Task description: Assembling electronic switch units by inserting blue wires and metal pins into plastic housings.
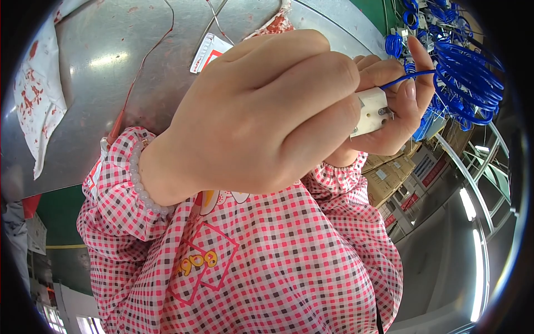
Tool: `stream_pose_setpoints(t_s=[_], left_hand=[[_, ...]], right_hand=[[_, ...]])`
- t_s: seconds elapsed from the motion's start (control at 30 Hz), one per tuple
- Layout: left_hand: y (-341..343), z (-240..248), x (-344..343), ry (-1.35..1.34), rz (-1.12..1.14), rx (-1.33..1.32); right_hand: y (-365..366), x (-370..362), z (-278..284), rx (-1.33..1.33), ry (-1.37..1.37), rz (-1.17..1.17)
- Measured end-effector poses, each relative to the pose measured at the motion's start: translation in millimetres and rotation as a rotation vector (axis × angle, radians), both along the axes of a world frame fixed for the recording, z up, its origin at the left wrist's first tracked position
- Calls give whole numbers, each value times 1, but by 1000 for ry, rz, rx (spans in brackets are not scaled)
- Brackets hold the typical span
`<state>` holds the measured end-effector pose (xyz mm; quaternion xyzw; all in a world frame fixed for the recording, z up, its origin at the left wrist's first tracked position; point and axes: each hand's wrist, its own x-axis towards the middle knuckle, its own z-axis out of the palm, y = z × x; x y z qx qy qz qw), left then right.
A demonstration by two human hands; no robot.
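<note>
My left hand [267, 111], with a beaded bracelet at the wrist, is closed with its back toward me. Its curled fingers come right up against a small off-white block [371, 113] with holes and metal parts. Whatever those fingers hold is hidden behind the knuckles. On the far side of the block, my right hand [409, 108] grips it between thumb and bent fingers, with the index finger raised. A blue cable [417, 74] runs from the block past the right fingers to a coiled loop [467, 83] at the upper right.
A grey metal table [150, 72] lies beyond my hands. It bears a red-stained white cloth [41, 100], a thin dark red cord [142, 69] and a white-and-red label [210, 53]. More blue cable coils [409, 19] and cardboard boxes [389, 175] stand to the right.
</note>
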<state>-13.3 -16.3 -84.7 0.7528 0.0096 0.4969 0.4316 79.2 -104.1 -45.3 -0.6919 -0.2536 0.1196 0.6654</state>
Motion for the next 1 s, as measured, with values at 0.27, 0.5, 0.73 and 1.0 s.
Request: stream_pose_setpoints(t_s=[0.27,0.5,0.73,1.0], left_hand=[[2,-3,-1,-23,10,20],[7,2,-7,33,-34,17],[9,2,-9,14,-4,65],[15,6,-18,29,-10,91]], right_hand=[[0,0,-2,10,20,21],[-2,4,-5,92,41,138],[-2,6,-6,108,29,150],[-5,10,-6,142,9,147]])
